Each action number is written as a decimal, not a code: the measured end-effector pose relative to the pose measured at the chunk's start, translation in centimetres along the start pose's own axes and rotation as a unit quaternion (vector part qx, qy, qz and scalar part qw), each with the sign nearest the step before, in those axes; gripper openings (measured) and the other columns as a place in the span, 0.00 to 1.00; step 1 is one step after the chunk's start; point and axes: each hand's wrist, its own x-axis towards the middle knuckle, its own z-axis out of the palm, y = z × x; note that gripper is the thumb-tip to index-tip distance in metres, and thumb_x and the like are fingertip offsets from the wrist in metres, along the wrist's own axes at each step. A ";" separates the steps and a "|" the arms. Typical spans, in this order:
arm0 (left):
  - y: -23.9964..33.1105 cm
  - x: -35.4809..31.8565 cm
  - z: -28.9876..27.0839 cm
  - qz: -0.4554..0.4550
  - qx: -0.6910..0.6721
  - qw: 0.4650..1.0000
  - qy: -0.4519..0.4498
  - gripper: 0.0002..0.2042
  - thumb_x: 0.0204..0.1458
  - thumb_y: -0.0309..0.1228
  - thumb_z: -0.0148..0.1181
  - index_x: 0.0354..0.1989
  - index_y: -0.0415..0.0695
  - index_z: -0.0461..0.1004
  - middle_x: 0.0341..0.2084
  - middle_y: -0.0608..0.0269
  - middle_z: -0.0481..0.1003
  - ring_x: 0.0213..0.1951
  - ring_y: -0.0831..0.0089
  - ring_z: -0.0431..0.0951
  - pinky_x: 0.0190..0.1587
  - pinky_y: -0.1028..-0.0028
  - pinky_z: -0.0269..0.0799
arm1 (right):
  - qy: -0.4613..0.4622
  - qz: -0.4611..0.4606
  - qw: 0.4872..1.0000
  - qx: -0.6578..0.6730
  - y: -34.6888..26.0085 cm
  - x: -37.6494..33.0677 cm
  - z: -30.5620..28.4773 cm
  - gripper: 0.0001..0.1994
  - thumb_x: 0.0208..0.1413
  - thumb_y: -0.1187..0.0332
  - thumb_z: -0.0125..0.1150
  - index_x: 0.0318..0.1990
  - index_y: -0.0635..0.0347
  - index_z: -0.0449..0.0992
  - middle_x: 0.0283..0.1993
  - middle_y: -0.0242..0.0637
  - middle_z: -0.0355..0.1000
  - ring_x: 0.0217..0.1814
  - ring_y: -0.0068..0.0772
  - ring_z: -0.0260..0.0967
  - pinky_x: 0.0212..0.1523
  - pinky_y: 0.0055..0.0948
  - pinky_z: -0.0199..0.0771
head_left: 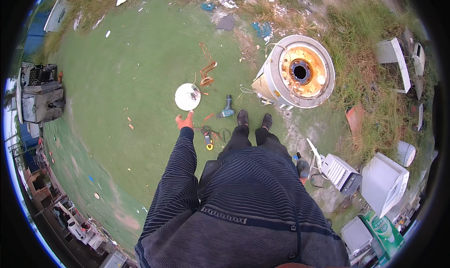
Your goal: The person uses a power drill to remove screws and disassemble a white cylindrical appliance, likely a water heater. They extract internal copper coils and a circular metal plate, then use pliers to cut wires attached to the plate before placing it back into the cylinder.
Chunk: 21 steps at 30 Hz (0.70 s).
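Observation:
My left hand (185, 121) is bare and reaches forward with its fingers apart. In the picture its fingertips meet the near edge of a white round cover (182, 99), which has small wired parts (193, 93) on it. Whether they touch is unclear. By my right hip, my right hand (303, 168) seems to be in a dark grey glove, mostly hidden by my body. A short dark piece with some blue sticks out from it, too small to name. A teal and black cordless drill (228, 107) and a clamp meter (207, 140) with cables lie on the green ground.
A tall white cylindrical tank (274, 78) stands ahead right, its open top rusty orange. Bent rusty tubing (206, 74) lies beyond the cover. Discarded appliances, including a white boxy unit (383, 183), line the right. A worn grey machine (42, 99) stands far left.

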 end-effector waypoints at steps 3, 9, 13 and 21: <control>-3.9 -6.3 -0.5 -0.055 0.115 0.987 -0.100 0.44 0.41 0.50 0.78 0.62 0.34 0.64 0.56 0.36 0.72 0.59 0.46 0.74 0.62 0.56 0.69 | 0.012 0.010 1.000 -0.010 0.8 0.0 -1.3 0.33 0.45 0.42 0.73 0.49 0.63 0.81 0.46 0.49 0.82 0.51 0.50 0.80 0.53 0.42 0.75; -3.8 -7.9 -5.4 -0.194 0.060 0.970 -0.130 0.37 0.46 0.44 0.75 0.62 0.40 0.64 0.46 0.41 0.75 0.37 0.55 0.78 0.37 0.59 0.75 | -0.008 0.003 1.000 -0.008 0.6 -0.2 -0.7 0.33 0.45 0.43 0.73 0.49 0.63 0.81 0.46 0.48 0.82 0.51 0.49 0.80 0.53 0.41 0.75; -0.5 -7.1 -5.7 -0.207 0.017 0.967 -0.150 0.32 0.51 0.41 0.72 0.61 0.43 0.65 0.34 0.51 0.77 0.19 0.67 0.74 0.15 0.66 0.67 | -0.010 -0.003 1.000 -0.006 0.7 -0.1 -0.7 0.33 0.45 0.43 0.73 0.49 0.62 0.81 0.46 0.48 0.82 0.51 0.49 0.80 0.53 0.41 0.75; -5.6 -3.8 -1.7 -0.132 -0.031 0.960 -0.243 0.26 0.56 0.39 0.70 0.58 0.44 0.67 0.31 0.55 0.77 0.21 0.71 0.74 0.17 0.69 0.66 | -0.005 -0.009 1.000 0.016 1.1 -1.4 -1.4 0.32 0.46 0.43 0.73 0.49 0.62 0.81 0.46 0.47 0.82 0.51 0.49 0.80 0.53 0.41 0.75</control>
